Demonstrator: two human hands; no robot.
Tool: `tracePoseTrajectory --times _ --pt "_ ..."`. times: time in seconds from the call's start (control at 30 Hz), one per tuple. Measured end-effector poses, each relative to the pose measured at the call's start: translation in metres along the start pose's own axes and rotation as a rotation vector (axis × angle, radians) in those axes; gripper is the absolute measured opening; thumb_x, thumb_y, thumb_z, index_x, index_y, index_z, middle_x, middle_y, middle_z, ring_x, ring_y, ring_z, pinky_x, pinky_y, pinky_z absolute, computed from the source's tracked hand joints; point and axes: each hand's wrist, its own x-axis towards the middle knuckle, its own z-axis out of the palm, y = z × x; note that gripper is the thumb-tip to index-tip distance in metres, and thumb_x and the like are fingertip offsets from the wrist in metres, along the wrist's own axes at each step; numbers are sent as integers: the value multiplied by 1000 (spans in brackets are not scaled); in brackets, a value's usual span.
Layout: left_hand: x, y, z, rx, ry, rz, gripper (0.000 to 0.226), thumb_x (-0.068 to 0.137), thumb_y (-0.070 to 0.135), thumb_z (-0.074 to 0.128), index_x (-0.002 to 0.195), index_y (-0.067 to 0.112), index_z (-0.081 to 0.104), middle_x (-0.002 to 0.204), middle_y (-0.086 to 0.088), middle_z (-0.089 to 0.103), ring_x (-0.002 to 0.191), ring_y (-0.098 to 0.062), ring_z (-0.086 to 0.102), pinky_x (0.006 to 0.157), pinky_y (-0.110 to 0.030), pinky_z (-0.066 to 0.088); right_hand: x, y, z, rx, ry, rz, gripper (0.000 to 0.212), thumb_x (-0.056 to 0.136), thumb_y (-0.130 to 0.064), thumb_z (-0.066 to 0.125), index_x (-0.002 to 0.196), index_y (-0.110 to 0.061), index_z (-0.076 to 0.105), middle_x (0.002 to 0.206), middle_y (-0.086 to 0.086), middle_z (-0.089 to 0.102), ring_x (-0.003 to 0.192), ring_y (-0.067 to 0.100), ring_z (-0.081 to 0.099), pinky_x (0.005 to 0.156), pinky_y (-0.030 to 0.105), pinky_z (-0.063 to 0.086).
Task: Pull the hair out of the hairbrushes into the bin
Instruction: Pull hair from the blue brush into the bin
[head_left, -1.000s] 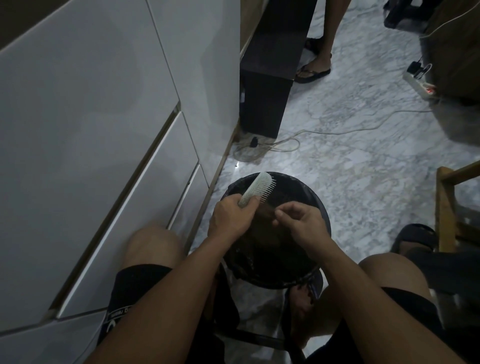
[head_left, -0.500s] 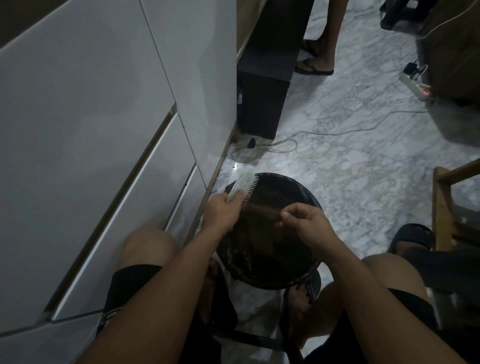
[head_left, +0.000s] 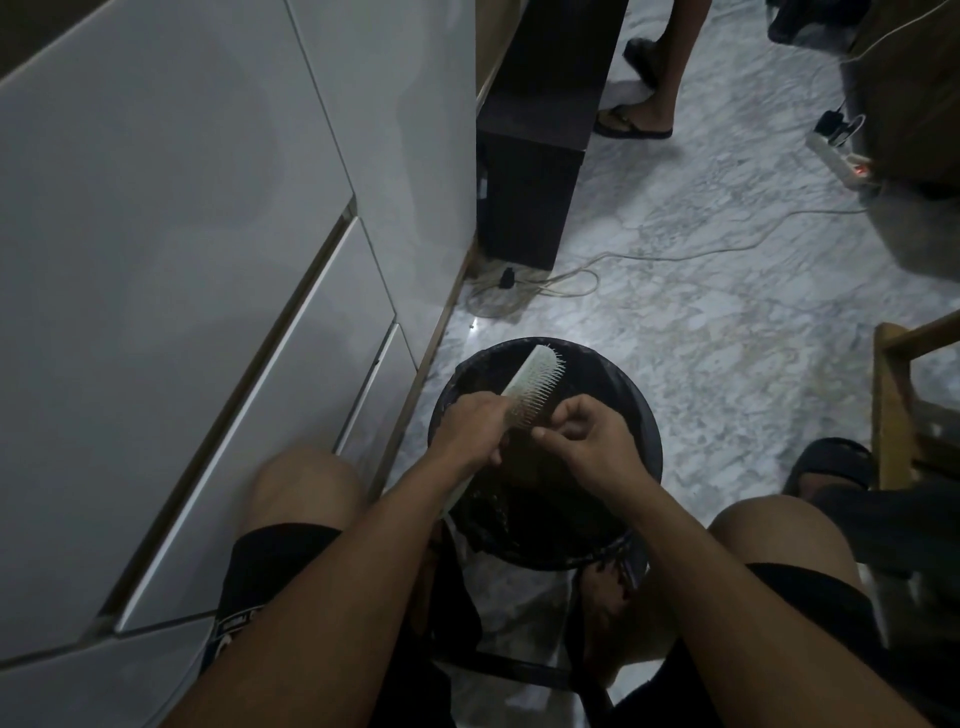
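A pale hairbrush (head_left: 535, 384) with light bristles is held over a round black bin (head_left: 647, 421) lined with a dark bag, standing on the floor between my knees. My left hand (head_left: 470, 428) grips the brush by its handle, bristles turned to the right. My right hand (head_left: 587, 434) is pinched at the lower bristles, fingertips touching the brush; any hair in the pinch is too dark to make out. The bin's inside is dark and its contents are hard to read.
White cabinet drawers (head_left: 218, 312) run along the left. A dark box (head_left: 530, 171) stands ahead with cables (head_left: 675, 254) and a power strip (head_left: 841, 161) on the marble floor. A person's sandalled foot (head_left: 631, 124) is beyond. A wooden frame (head_left: 893, 405) is at right.
My left hand has brought the brush back over the middle of the bin, and my right hand has moved up to pinch at its bristles.
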Motion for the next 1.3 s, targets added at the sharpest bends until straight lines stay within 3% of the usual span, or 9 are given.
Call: tracePoseTrajectory --times 0.2,0.43,0.53,0.6,0.77,0.87,0.93,1.13,1.3 --pt "15 -14 0 -131 188 -89 37 98 37 47 87 5 64 84 -14 66 62 -25 58 59 -31 45 0 -6 -19 -134 -84 -11 6 80 -7 75 85 -10 75 69 -4 72 57 -7 65 57 7 48" --pt "14 -14 -1 -247 181 -106 40 100 39 48 93 4 67 74 -10 64 51 -18 54 60 -32 45 7 13 -31 -762 -7 27 11 80 -18 68 80 -25 76 87 -1 75 86 20 67 74 32 55" --pt "16 -10 -5 -309 153 -121 41 100 27 40 105 -4 66 73 -14 63 47 -20 51 52 -30 42 6 13 -32 -641 -27 44 10 80 -20 70 86 -29 71 93 -3 72 90 18 65 74 29 51" --pt "13 -7 -4 -285 109 -106 41 99 18 36 104 -11 65 74 -18 64 47 -22 53 52 -33 43 5 11 -25 -446 -54 10 27 76 -25 77 98 -27 63 102 -7 67 97 13 62 80 26 47" --pt "2 -3 6 -30 -13 -29 21 92 -2 50 101 -14 66 94 -32 69 86 -43 69 82 -52 55 2 3 -6 -30 -55 -3 54 73 -21 83 110 -18 45 113 -3 63 107 9 60 92 27 49" --pt "2 -7 11 1 -18 40 22 92 8 52 87 -3 70 69 -17 67 64 -29 66 66 -41 51 2 2 -3 109 -53 58 53 75 -16 81 110 -15 42 104 3 69 96 14 69 85 34 56" --pt "3 -10 14 -66 7 47 27 94 15 50 75 9 69 68 -8 61 58 -20 60 59 -34 46 2 2 -4 157 -58 93 55 76 -12 80 114 -11 40 100 5 72 90 13 71 82 31 57" --pt "6 -13 18 -27 79 144 27 101 20 51 110 6 73 99 -4 51 62 -15 60 56 -21 45 4 4 -5 76 41 105 35 77 -11 78 104 -15 55 72 1 69 65 8 65 61 17 48" --pt "11 -17 14 -69 220 87 22 100 20 53 107 8 69 101 -15 62 73 -19 66 55 -23 48 12 9 -19 -251 228 103 9 82 -19 74 77 -26 72 79 -5 70 78 11 64 72 22 49"
